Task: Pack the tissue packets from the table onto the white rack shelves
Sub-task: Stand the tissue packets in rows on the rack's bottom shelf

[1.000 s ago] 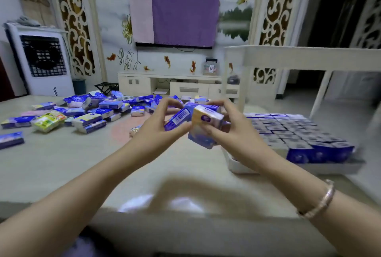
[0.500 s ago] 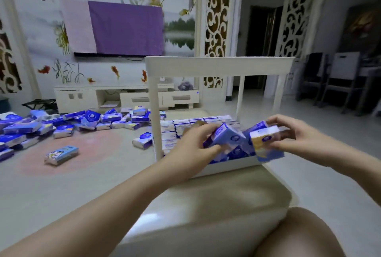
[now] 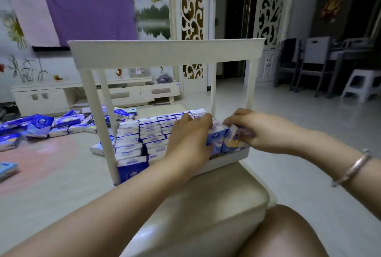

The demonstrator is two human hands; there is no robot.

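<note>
White plastic frames everything you are working in: the rack (image 3: 165, 54) stands on the tabletop (image 3: 51, 184) with its upper shelf level with your eyes, and its lower shelf (image 3: 224, 161) is packed almost wall to wall with rows of tissue packets (image 3: 148, 133) standing on edge. The one gap left, as far as you can judge, is the near right corner, and both your hands are there. Your right hand (image 3: 261, 131) is the nearer to that corner; its grip pinches an orange-and-white packet (image 3: 234, 138), fingers curled over the top edge, the packet upright with its long axis running front to back like its neighbours and its lower end already down among them. Your left hand (image 3: 189, 139) is just beside it on the inner side, fingers curled over a blue packet (image 3: 216, 139) that touches the orange one, holding that row back. So the slot lies straight below your right grip, and the coming move is a downward push, not a sideways one. Loose packets (image 3: 41, 125) lie in a heap on the tabletop well off to your left, beyond the rack's left legs, so much is left to pack. They are soft film-wrapped blocks, mostly blue and white, and should squash slightly under pressure.
</note>
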